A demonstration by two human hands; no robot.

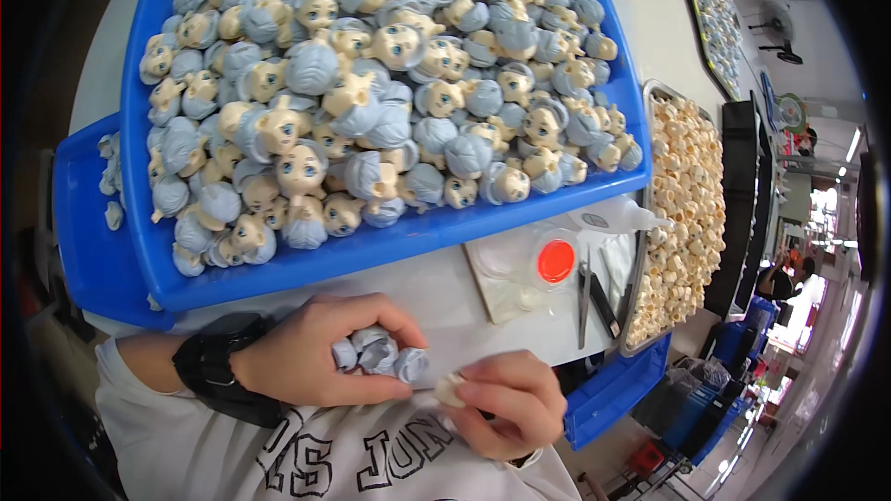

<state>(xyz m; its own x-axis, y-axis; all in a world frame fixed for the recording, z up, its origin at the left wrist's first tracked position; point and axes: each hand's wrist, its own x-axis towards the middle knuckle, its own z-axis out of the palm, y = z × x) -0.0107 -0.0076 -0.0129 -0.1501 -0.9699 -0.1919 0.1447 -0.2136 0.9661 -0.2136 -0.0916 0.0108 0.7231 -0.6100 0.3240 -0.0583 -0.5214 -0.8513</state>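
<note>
Left hand: the left hand (pixel 311 353) reaches in from the lower left with a black wristband (pixel 218 362) on its wrist, fingers curled shut around a small cluster of grey-blue hair pieces (pixel 380 353), held just off the near edge of the table (pixel 464 315)

Right hand: the right hand (pixel 506 404) sits low, close to the chest, thumb and fingertips pinched narrow on a small cream part (pixel 450 390) that nearly touches the hair pieces

Blue tray: a large blue tray (pixel 371 246) fills the far and left part of the table, heaped with doll heads (pixel 371 102) with cream faces, painted eyes and grey-blue hair, lying at all angles

Second blue tray: a second blue tray (pixel 88 232) juts out from under the first at the left edge, with a few more heads showing

Metal tray: a metal tray (pixel 640 315) along the right edge is filled with bare cream heads (pixel 687 204)

Small items: between the trays, near the right side, lie a clear dish with a red lid (pixel 555 261), a white squeeze bottle (pixel 617 216) on its side, and tweezers (pixel 585 292) next to a dark-handled tool (pixel 603 304)

Hard to make out: the shape of the cream part is mostly covered by the fingers; the far end of the big tray is cut off at the top; a blue bin (pixel 617 390) below the table's right corner is partly hidden
</note>
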